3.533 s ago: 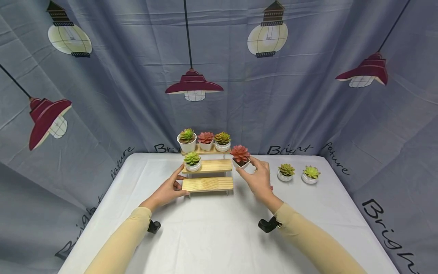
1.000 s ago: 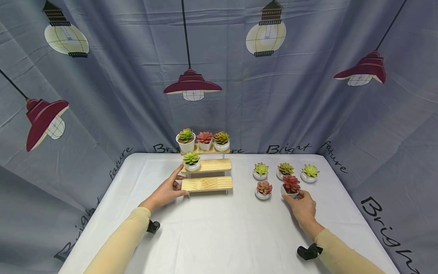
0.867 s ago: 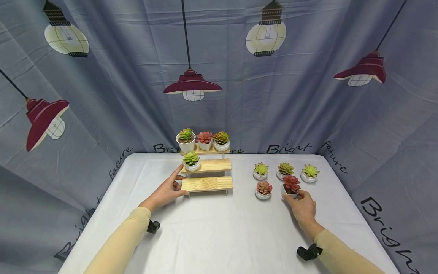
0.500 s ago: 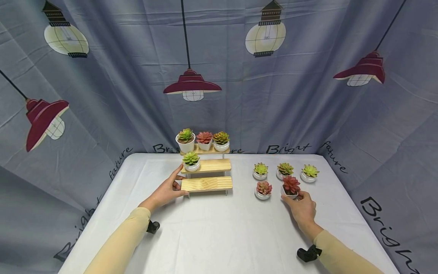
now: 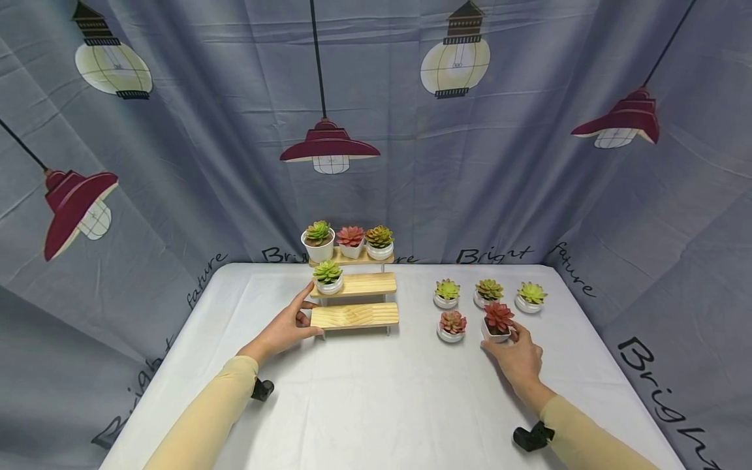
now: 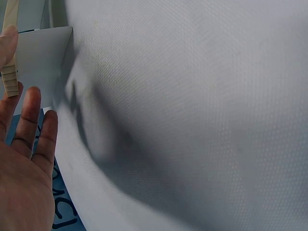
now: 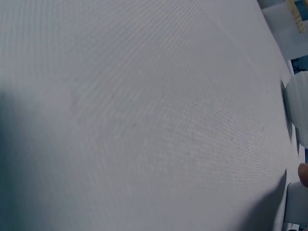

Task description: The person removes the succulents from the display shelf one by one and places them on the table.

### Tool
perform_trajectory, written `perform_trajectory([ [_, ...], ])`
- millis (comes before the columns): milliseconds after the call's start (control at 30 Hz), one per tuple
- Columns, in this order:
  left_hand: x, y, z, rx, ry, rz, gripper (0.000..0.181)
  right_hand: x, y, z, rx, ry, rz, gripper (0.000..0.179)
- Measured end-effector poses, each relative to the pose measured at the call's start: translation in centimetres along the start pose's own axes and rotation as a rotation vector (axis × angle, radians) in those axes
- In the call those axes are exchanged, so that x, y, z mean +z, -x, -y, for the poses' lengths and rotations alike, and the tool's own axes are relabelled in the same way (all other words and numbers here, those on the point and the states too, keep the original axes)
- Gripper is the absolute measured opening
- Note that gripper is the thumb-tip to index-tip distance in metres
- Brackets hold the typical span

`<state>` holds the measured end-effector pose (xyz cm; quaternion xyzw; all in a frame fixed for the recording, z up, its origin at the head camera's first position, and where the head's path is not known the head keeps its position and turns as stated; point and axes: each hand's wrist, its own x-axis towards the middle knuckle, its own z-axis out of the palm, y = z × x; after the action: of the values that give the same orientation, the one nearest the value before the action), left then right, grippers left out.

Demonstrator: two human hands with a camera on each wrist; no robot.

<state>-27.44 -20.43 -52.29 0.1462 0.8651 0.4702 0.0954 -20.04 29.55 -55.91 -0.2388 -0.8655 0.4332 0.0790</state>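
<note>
Right hand [image 5: 519,358] set narrow about the red rosette succulent in a square white pot [image 5: 498,316], thumb at its near left, fingers at its right; firmness of grip cannot be told; pot roughly upright, apparently standing on the white cloth-covered table [image 5: 376,398], well right of the three-tier pale wooden shelf [image 5: 355,316]; change noted: 3.5 seconds earlier this pot was held up beside the shelf's right end, and it now sits low, just beside the pinkish-red succulent in a round white pot [image 5: 452,325] and in front of the olive-green succulent in a round white pot [image 5: 489,291]; over the last second only slight movement of the right thumb; left hand [image 5: 286,329] pinches the bottom tier's left end, unchanged; the shelf's load is likewise unchanged, three pots on top and one on the middle tier; in my judgement, the move adds nothing to the shelf.
</note>
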Motion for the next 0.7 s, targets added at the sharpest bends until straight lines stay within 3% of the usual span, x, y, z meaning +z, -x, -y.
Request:
perform_trajectory([
  [267, 0.0, 0.0, 0.0, 0.004, 0.001, 0.004, 0.112, -1.5, 0.2, -0.1, -0.030, -0.019, 0.013, 0.091],
  [500, 0.0, 0.0, -0.1, 0.002, -0.005, 0.004, 0.112, -3.7, -0.4, 0.1, -0.024, -0.082, -0.078, 0.083],
  [700, 0.0, 0.0, 0.0, 0.008, -0.004, 0.003, 0.112, -5.6, -1.0, 1.4, -0.031, -0.163, -0.162, 0.078],
])
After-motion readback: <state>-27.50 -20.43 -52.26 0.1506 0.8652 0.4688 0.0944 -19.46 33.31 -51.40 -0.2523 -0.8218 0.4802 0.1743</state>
